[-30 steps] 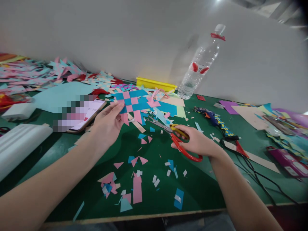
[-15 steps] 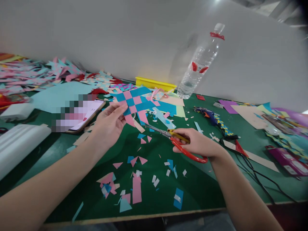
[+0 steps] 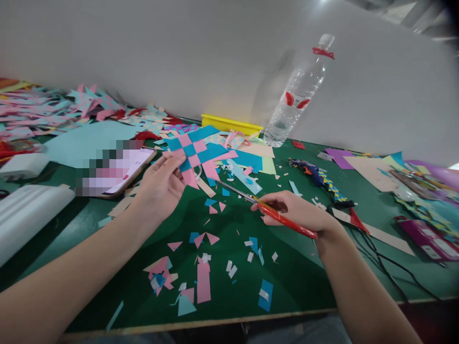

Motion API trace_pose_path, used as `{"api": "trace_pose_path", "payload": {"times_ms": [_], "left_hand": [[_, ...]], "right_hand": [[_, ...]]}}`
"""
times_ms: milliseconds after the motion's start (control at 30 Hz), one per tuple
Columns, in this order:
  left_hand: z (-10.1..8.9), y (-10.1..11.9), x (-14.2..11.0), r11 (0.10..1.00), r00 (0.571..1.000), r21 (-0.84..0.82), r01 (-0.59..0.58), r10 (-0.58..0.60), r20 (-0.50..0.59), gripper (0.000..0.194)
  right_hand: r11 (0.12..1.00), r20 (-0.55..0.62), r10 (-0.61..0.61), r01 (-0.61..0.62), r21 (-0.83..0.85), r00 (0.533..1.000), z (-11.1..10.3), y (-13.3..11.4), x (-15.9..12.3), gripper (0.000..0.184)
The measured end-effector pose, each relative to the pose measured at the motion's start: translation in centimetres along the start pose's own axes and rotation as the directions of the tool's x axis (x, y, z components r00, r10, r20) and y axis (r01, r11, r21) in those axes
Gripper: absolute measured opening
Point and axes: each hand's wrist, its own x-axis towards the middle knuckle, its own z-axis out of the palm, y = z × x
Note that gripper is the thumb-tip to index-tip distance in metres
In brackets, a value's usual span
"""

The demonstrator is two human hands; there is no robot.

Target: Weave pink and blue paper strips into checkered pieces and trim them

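My left hand [image 3: 167,179] pinches the left edge of a woven paper piece [image 3: 193,148] of blue and pink strips, thumb on top. The loose strip ends stick out around its checkered middle. In my right hand [image 3: 290,208] is a pair of scissors [image 3: 283,220] with red handles. The blades point left, their tips close to the lower pink strip ends; whether they touch the paper I cannot tell. Small pink triangles [image 3: 208,239] and blue scraps lie on the green table below the hands.
A clear bottle [image 3: 296,98] stands at the back, right of a yellow holder [image 3: 231,125]. On the left lie a phone [image 3: 125,172], a white charger [image 3: 24,166] and heaped paper strips [image 3: 39,112]. Black cords [image 3: 380,260] and a purple packet [image 3: 426,239] are on the right.
The woven piece has turned slightly and shifted left with my left hand. My right hand has rolled the scissors, so the handles now appear edge-on and closer together.
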Motion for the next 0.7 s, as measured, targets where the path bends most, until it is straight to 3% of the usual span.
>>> {"api": "trace_pose_path", "payload": {"times_ms": [267, 700], "left_hand": [[-0.07, -0.32, -0.02, 0.997, 0.997, 0.016, 0.08, -0.08, 0.004, 0.014], [0.22, -0.42, -0.08, 0.997, 0.996, 0.004, 0.08, -0.08, -0.032, 0.014]], "right_hand": [[0.999, 0.076, 0.029, -0.03, 0.011, 0.997, 0.03, -0.26, -0.02, 0.038], [0.998, 0.087, 0.034, -0.039, 0.055, 0.996, 0.06, -0.3, 0.06, 0.033]]}}
